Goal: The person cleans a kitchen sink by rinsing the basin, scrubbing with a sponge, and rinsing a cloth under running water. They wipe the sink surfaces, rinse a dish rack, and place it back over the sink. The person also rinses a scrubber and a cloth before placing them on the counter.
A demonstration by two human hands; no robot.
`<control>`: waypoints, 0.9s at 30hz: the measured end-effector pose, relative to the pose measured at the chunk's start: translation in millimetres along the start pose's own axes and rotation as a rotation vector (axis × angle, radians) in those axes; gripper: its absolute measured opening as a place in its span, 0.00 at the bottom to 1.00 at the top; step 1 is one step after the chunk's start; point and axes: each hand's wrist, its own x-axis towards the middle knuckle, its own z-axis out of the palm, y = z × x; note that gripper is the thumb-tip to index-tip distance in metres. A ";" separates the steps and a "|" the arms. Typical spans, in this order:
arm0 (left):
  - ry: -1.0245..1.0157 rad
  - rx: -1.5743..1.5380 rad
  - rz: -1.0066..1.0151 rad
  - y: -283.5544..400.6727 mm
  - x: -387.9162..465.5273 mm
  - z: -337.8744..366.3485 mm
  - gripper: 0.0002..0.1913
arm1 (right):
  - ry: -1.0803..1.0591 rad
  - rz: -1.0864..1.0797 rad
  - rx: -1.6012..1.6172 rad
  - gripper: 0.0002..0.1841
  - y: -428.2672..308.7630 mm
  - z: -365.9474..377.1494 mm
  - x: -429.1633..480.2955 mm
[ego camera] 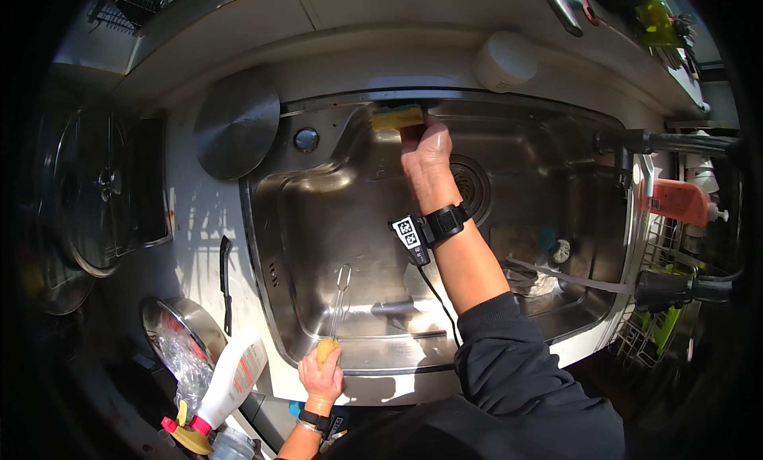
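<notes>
My right hand point(428, 144) grips a yellow sponge point(398, 117) with a dark green scouring side against the far rim of a stainless-steel sink point(334, 215). The fingers are partly hidden behind the wrist. At the sink's near left edge, my left hand point(322, 373) is closed on a yellowish scrubber point(327, 351), from which a thin looped wire handle point(341, 293) reaches over the basin. The drain point(471, 185) lies just right of my right forearm.
A round metal lid point(237, 126) covers the far left corner. A black-handled brush point(225, 284), a metal bowl point(185, 323) and a white spray bottle point(235, 370) stand left. A white tub point(506, 61) is behind the sink; a black faucet point(650, 143) and pink bottle point(679, 202) are right.
</notes>
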 end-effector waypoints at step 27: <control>-0.009 0.002 0.014 1.8 1.5 2.5 0.22 | 0.120 -0.622 -0.029 0.08 -137.0 -54.7 49.3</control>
